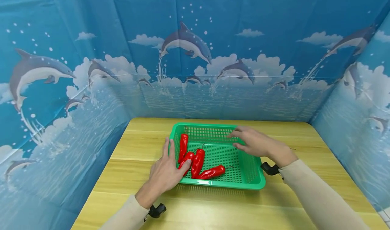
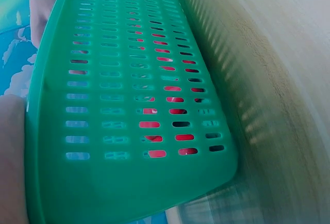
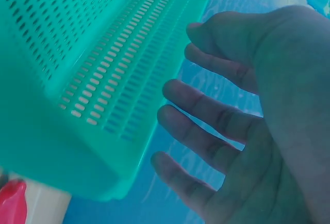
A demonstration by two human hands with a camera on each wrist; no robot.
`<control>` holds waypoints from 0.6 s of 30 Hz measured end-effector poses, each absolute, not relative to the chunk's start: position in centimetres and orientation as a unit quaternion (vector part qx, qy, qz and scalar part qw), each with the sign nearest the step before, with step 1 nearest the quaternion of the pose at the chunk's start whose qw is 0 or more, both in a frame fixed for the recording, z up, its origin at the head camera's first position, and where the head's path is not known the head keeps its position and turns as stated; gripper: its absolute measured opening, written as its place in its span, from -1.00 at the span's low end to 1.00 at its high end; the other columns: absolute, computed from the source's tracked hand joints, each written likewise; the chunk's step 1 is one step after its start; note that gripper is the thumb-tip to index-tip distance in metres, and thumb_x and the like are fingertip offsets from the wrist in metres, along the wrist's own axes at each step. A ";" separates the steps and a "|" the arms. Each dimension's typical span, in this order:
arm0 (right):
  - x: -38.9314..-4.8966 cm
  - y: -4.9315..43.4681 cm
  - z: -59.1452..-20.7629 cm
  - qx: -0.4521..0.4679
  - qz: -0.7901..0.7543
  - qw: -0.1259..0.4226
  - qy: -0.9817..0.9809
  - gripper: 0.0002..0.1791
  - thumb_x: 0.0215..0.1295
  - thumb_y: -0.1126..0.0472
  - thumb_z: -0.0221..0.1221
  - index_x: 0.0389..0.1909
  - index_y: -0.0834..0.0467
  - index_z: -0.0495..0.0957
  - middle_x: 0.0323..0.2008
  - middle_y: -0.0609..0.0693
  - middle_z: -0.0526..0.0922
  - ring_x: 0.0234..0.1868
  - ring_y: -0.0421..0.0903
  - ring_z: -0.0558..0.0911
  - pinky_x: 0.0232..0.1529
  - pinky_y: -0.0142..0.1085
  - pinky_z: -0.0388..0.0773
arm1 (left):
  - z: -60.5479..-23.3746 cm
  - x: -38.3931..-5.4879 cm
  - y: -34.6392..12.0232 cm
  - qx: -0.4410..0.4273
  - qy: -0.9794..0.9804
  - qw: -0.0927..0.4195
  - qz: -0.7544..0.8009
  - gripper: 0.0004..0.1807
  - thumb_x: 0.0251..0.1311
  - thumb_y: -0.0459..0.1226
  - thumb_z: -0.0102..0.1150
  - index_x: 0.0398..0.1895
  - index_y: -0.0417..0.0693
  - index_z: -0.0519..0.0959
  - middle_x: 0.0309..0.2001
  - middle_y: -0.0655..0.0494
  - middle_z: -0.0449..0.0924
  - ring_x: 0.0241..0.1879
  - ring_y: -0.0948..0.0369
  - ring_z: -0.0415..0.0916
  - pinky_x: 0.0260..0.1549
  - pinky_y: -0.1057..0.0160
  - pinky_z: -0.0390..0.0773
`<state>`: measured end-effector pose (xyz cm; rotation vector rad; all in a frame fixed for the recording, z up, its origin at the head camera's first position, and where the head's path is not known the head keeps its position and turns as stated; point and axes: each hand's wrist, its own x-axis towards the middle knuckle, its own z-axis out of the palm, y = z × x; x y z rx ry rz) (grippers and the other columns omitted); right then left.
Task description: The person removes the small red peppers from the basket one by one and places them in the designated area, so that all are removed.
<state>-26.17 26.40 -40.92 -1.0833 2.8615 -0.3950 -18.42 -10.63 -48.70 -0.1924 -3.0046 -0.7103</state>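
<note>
A green plastic basket [image 1: 219, 183] with slotted walls lies lengthwise on the table. Several red peppers sit inside toward its left: a pepper [image 1: 183, 145] along the left wall, a pepper [image 1: 198, 160] in the middle, one pepper [image 1: 212, 172] along the near wall and another partly behind my left thumb. My left hand [image 1: 166, 172] rests over the basket's near left corner, fingers straight, thumb reaching inside over that pepper. Above the right end hovers my right hand [image 1: 254, 142], fingers spread and loosely bent, nothing in them; the right wrist view shows its fingers [image 3: 191, 131] beside the rim.
Outside the basket's right end, the right wrist view shows part of a red pepper [image 3: 13, 203]; a thin dark stem [image 1: 293, 149] pokes out beyond my right forearm. The wooden table [image 1: 128, 162] is surrounded by a blue dolphin-print curtain [image 1: 195, 98].
</note>
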 end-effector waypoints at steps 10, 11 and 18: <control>-26.6 24.4 -41.3 -0.358 -0.108 0.048 0.926 -0.55 0.73 0.16 0.36 0.52 0.04 0.72 0.42 0.15 0.71 0.46 0.25 0.67 0.45 0.27 0.69 | -48.8 -18.3 -10.5 -0.059 -0.971 0.029 -0.229 0.23 0.60 0.43 0.07 0.97 -0.15 -0.10 0.99 -0.04 -0.29 -0.66 0.19 0.40 -0.71 0.24 0.36; -26.6 24.3 -41.3 -0.358 -0.107 0.050 0.926 -0.56 0.73 0.15 0.36 0.52 0.03 0.72 0.41 0.14 0.71 0.45 0.24 0.67 0.44 0.26 0.70 | -48.8 -18.3 -10.5 -0.059 -0.971 0.030 -0.230 0.23 0.60 0.42 0.08 0.97 -0.16 -0.09 0.99 -0.05 -0.28 -0.66 0.19 0.41 -0.72 0.24 0.36; -26.6 23.1 -41.1 -0.361 -0.111 0.070 0.923 -0.56 0.73 0.15 0.36 0.52 0.03 0.71 0.46 0.18 0.68 0.50 0.29 0.65 0.44 0.29 0.70 | -48.8 -18.3 -10.4 -0.058 -0.971 0.029 -0.228 0.22 0.62 0.39 0.11 0.97 -0.17 -0.09 0.99 -0.07 -0.28 -0.65 0.19 0.41 -0.71 0.24 0.36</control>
